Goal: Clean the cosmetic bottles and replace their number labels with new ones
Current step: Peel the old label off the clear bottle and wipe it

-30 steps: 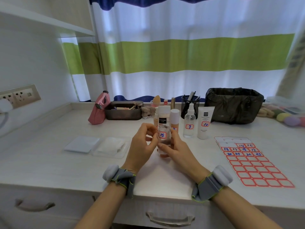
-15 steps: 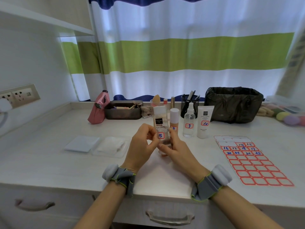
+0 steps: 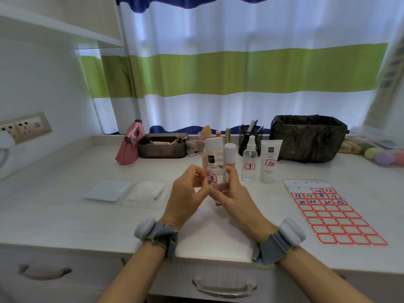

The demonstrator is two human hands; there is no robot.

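My right hand (image 3: 235,193) grips a clear bottle with a white cap (image 3: 215,158), held upright above the desk. A red-framed number label (image 3: 213,178) sits low on its front. My left hand (image 3: 188,191) has thumb and fingertips pinched at the label's left edge. Behind stand a beige bottle with a white cap (image 3: 230,153), a clear spray bottle (image 3: 249,165) and a white tube (image 3: 269,162), the latter two with number labels. A sheet of red-framed labels (image 3: 332,213) lies to the right, some numbered in blue.
A white pad (image 3: 108,190) and an open tray of wipes (image 3: 146,193) lie at the left. Along the back stand a pink pouch (image 3: 130,143), a dark tray (image 3: 162,146), a mesh pen cup (image 3: 251,133) and a black-lined bin (image 3: 308,137). Drawers run below the desk edge.
The held bottle has turned a little so its label now faces more to the left, and it sits slightly lower. My left fingertips have closed in on the label's edge.
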